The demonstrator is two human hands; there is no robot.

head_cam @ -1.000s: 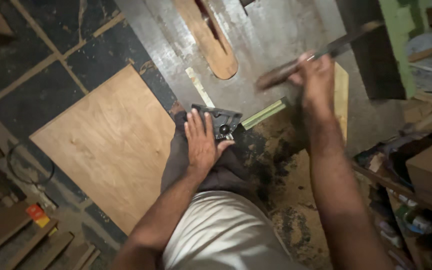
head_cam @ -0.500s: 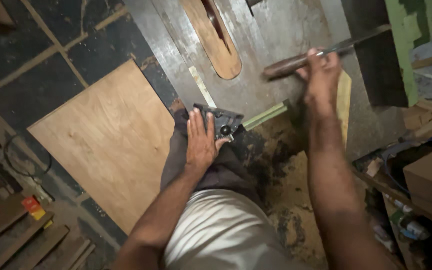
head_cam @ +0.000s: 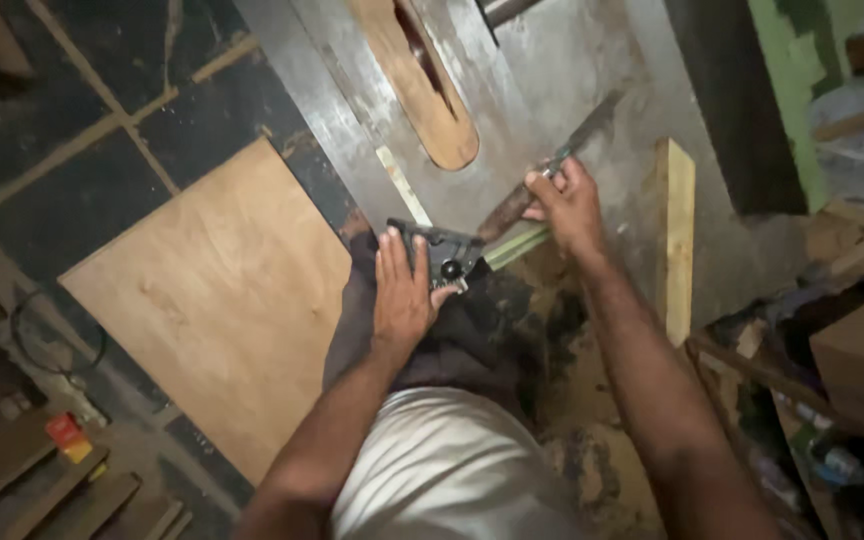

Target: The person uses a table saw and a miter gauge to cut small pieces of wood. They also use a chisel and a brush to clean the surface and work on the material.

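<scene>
My left hand lies flat, fingers spread, on a black fence block with a round knob at the near edge of a grey metal saw table. My right hand is shut on a long rusty metal file with a wooden handle, holding it low against the table's front edge, just right of the block. A pale green rail runs along that edge under the handle.
A wooden insert with a blade slot is set in the table top. A plywood sheet lies on the floor at left. A wood strip rests at the table's right. Boxes and clutter crowd the right; planks lie bottom left.
My right hand has brought the file down from high above the table to its front edge, close to the black block. My left hand has stayed on the block.
</scene>
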